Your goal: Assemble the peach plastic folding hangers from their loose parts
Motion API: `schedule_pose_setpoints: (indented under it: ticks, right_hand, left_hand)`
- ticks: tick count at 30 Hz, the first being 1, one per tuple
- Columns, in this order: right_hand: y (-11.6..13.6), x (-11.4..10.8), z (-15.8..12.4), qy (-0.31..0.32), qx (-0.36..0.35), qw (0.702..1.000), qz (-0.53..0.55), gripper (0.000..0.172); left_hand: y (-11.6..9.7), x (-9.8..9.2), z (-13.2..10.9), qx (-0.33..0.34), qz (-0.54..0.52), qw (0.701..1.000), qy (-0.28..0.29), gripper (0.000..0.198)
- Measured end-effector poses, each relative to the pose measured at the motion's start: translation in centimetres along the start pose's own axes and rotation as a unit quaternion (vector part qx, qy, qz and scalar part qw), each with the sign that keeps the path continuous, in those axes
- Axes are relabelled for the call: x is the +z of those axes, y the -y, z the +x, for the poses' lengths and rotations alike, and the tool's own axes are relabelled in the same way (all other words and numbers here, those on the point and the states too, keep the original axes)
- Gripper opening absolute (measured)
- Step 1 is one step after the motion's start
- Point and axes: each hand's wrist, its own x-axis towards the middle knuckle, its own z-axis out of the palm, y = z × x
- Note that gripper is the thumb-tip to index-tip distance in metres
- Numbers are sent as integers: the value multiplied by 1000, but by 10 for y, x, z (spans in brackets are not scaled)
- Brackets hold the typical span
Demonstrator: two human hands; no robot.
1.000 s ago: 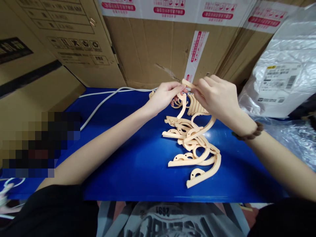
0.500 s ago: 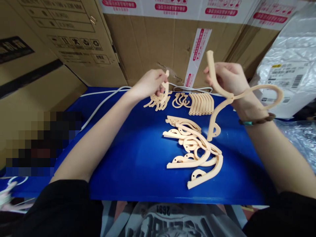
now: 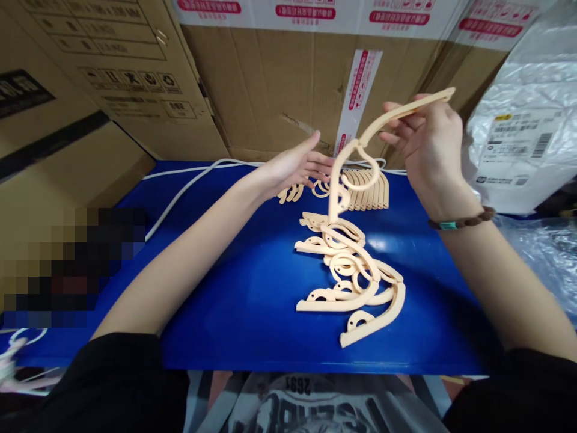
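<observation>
In my right hand (image 3: 435, 138) is a beige folding hanger (image 3: 334, 174), raised above the table. One of its arms lies across the fingers, the other hangs down, and its round hook curls between them. My left hand (image 3: 293, 165) reaches in from the left, fingers spread and holding nothing, close to the hanger's lower arm; whether they touch is unclear. Beneath the left hand are small curved pieces (image 3: 295, 193), partly covered. Beside them lie loose hooks (image 3: 319, 191) and a neat row of hanger arms (image 3: 381, 189). Several folding hangers (image 3: 396, 300) overlap in a pile nearer me.
Everything lies on a blue table (image 3: 234, 288). Cardboard boxes (image 3: 261, 78) stand along the back and left. A white cable (image 3: 180, 195) runs along the rear edge. At right are a silvery padded bag (image 3: 505, 144) and clear plastic wrap (image 3: 541, 252).
My left hand has opened, and the small curved piece it held no longer shows there. My right hand has turned the hanger, swinging its hook and lower arm to the left.
</observation>
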Motion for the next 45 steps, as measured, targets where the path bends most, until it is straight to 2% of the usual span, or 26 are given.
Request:
schedule_pose_setpoints:
  ticks: [2, 6, 7, 8, 10, 12, 14, 15, 17, 21, 25, 28, 32, 38, 42, 45]
  right_hand:
    - [-3, -5, 3, -5, -23, 1000, 8, 15]
    - [-7, -12, 7, 13, -49, 993, -103, 26]
    - [-7, -13, 7, 25, -57, 987, -151, 28]
    - [-8, -13, 6, 42, -69, 975, -208, 28]
    - [-8, -11, 1, 73, -106, 930, -345, 22]
    - [-8, -6, -7, 94, -150, 861, -477, 15]
    - [-8, 1, -15, 113, -181, 798, -564, 21]
    - [-8, 4, -18, 122, -191, 777, -588, 27]
    - [-9, 8, -23, 131, -200, 758, -607, 34]
    - [-15, 8, -22, 157, -192, 783, -571, 34]
    - [-26, 8, -17, 213, -100, 844, -481, 24]
    - [-38, 13, -17, 210, -38, 890, -403, 23]
    - [-49, 19, -17, 191, -18, 919, -344, 27]
    - [-53, 5, -6, 221, 113, 928, -279, 36]
    - [-63, -9, 6, 144, 82, 925, -341, 22]
    - [-69, -12, 9, 113, 45, 900, -419, 14]
  left_hand:
    - [-10, 11, -4, -12, -69, 997, 26, 58]
    - [-16, 19, -7, 0, -127, 990, -56, 15]
    - [-17, 19, -8, -2, -141, 987, -72, 8]
    - [-17, 18, -8, -6, -156, 984, -81, 12]
    - [-18, 16, -9, -10, -184, 980, -74, 30]
    - [-19, 16, -10, -12, -188, 981, -38, 48]
    - [-19, 17, -12, -18, -174, 985, -2, 57]
    - [-19, 17, -12, -23, -165, 986, 8, 57]
    - [-15, 18, -11, -37, -154, 987, 11, 53]
    - [-5, 19, -8, -40, -128, 991, 8, 50]
    - [-2, 21, -7, -32, -69, 997, -15, 36]
    - [-3, 20, -7, -20, -39, 998, -42, 20]
    - [-1, 16, -5, -21, -26, 998, -61, 21]
    - [7, 15, 1, 50, 141, 983, -104, 20]
    - [8, 17, 4, 45, 128, 986, -95, 29]
    - [7, 17, 5, 29, 101, 989, -103, 26]
